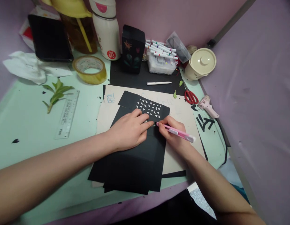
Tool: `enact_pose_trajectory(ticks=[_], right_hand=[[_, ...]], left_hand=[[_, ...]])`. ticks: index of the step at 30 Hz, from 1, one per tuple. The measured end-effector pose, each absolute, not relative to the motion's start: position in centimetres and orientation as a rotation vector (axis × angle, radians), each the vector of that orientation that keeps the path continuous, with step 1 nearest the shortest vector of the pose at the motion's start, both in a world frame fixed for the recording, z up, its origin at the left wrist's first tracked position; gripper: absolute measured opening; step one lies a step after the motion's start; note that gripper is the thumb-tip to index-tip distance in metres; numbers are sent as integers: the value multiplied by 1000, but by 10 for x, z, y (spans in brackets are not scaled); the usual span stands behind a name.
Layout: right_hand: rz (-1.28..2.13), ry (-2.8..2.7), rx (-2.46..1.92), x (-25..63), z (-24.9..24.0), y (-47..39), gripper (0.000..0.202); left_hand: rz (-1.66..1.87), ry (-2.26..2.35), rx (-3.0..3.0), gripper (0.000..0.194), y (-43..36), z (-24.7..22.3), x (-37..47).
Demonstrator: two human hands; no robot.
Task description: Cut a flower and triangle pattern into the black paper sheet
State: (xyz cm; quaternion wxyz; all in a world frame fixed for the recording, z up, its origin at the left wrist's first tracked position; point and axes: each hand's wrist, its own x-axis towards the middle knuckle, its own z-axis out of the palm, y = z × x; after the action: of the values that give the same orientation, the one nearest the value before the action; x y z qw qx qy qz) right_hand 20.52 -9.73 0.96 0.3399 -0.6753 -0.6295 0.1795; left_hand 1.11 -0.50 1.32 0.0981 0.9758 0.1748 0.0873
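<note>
My left hand (130, 129) lies flat on black paper (135, 165), fingers stretched toward the right and pressing near a patch of small cut-out triangles. In my right hand (174, 132) is a slim pink craft knife (181, 134), held like a pen. Its tip points left, close to my left fingertips, at the paper just below the cut-outs. Pale board (179, 115) shows beneath the black sheets. A narrow black strip (128, 99) of paper lies along the sheet's upper left.
Red-handled scissors (191, 97), a pink glue gun (208, 107) and black paper scraps (204, 122) are on the right. Behind stand a lidded cream pot (201, 64), markers (161, 50), a black box (133, 50) and a white bottle (106, 34). Tape (90, 69), a ruler (67, 115) and a leafy sprig (56, 93) lie left.
</note>
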Motion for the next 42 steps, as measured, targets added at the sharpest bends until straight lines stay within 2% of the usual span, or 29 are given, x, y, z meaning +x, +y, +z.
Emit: enact_pose_trajectory(ticks=[24,42], right_hand=[[213,-1448,-1832,176,-4,-108,20],[310,-1381,-1791,177,-3,-107,19]], left_hand=[[300,479,2800,45,-4,-5,14],[287,463,2810,46,-3,-2,13]])
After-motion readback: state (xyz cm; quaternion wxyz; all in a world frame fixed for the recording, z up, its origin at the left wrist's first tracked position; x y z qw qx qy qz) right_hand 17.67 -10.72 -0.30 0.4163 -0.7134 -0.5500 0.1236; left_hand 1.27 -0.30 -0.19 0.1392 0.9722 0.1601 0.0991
